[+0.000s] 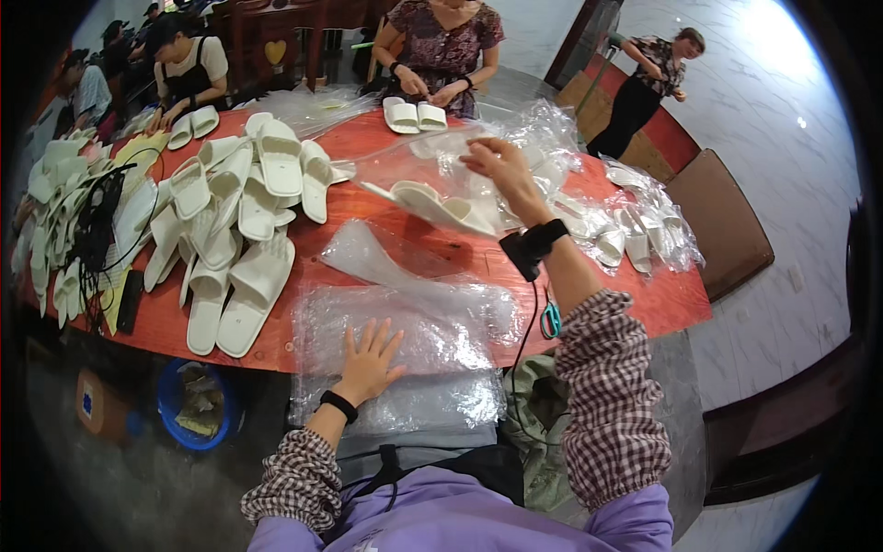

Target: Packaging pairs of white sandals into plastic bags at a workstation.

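My left hand (372, 359) lies flat with fingers spread on a stack of clear plastic bags (414, 322) at the table's front edge. Out over the table, my right hand (504, 175) has its fingers stretched out and parted. Just beside and below it, a pair of cream slippers (430, 204) sits tilted in a clear bag; I see no firm grip on it. A large pile of loose cream slippers (262, 276) lies left of the bag stack. To the right of my right wrist, several bagged slippers (635, 225) are heaped.
Teal-handled scissors (550, 320) lie by my right forearm on the red table (644, 313). Black cables (99, 235) cross slippers at far left. A blue basin (189, 442) stands on the floor. Across the table, a person (446, 46) handles white slippers; others are farther back.
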`<move>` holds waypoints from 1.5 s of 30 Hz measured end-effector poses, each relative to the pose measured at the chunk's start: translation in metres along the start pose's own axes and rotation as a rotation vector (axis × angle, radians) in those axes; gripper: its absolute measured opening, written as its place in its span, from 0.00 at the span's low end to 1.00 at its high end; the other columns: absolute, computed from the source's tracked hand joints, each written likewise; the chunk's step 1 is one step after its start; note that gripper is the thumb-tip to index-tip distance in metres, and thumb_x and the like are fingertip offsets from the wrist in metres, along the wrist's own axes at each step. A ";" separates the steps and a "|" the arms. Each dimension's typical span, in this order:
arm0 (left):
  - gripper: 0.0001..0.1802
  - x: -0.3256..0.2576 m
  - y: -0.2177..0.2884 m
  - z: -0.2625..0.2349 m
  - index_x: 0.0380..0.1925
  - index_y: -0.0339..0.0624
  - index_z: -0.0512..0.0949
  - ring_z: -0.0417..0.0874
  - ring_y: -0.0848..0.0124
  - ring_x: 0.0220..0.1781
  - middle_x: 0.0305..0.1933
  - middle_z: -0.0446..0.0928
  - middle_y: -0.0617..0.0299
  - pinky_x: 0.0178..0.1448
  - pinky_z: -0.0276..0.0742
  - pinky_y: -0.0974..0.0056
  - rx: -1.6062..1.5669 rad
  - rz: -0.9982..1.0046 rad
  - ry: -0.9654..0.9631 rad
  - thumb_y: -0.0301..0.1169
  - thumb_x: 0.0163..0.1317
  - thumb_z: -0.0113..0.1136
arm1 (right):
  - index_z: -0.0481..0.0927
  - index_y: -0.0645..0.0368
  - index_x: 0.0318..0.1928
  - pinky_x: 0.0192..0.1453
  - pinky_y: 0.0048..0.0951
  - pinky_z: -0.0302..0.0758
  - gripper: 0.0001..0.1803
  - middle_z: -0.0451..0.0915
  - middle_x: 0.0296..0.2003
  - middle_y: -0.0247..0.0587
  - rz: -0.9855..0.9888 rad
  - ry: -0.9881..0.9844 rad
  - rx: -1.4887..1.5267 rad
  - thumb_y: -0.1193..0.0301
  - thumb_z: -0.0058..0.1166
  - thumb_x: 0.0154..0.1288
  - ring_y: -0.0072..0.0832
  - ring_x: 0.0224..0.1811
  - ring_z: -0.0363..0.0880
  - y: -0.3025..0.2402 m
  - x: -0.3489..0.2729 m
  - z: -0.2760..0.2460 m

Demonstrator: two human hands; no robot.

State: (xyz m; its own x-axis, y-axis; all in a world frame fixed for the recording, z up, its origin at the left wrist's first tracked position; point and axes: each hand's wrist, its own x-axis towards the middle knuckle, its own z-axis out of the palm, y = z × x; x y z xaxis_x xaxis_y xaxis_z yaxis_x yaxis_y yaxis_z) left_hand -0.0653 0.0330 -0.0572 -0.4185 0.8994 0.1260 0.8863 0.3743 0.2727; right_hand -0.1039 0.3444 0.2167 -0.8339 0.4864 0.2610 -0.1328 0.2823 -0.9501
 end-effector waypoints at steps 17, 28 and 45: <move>0.30 -0.034 -0.019 0.044 0.63 0.46 0.70 0.57 0.51 0.74 0.69 0.64 0.49 0.72 0.47 0.36 -0.090 0.141 0.124 0.50 0.66 0.51 | 0.58 0.53 0.71 0.53 0.42 0.79 0.36 0.62 0.67 0.57 -0.023 -1.132 -0.553 0.67 0.57 0.65 0.54 0.48 0.80 -0.097 -0.292 0.085; 0.27 -0.034 -0.017 0.019 0.60 0.44 0.71 0.63 0.52 0.70 0.65 0.68 0.50 0.70 0.54 0.41 -0.295 0.133 0.101 0.47 0.68 0.51 | 0.79 0.67 0.49 0.44 0.31 0.78 0.13 0.84 0.39 0.51 0.280 -0.032 -0.341 0.71 0.48 0.70 0.34 0.42 0.84 0.152 -0.256 -0.017; 0.22 -0.041 -0.045 -0.044 0.56 0.41 0.74 0.72 0.55 0.64 0.59 0.74 0.50 0.66 0.66 0.49 -0.568 -0.047 0.115 0.43 0.70 0.51 | 0.79 0.66 0.37 0.37 0.33 0.75 0.12 0.81 0.28 0.46 0.263 0.433 -0.314 0.67 0.57 0.63 0.31 0.30 0.79 0.226 -0.205 0.011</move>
State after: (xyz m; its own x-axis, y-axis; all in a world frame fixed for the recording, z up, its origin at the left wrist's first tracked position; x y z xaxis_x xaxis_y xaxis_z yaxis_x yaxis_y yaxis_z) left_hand -0.0962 -0.0308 -0.0322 -0.5017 0.8426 0.1956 0.6346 0.2049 0.7452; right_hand 0.0310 0.2995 -0.0528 -0.5140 0.8475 0.1328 0.2679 0.3056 -0.9137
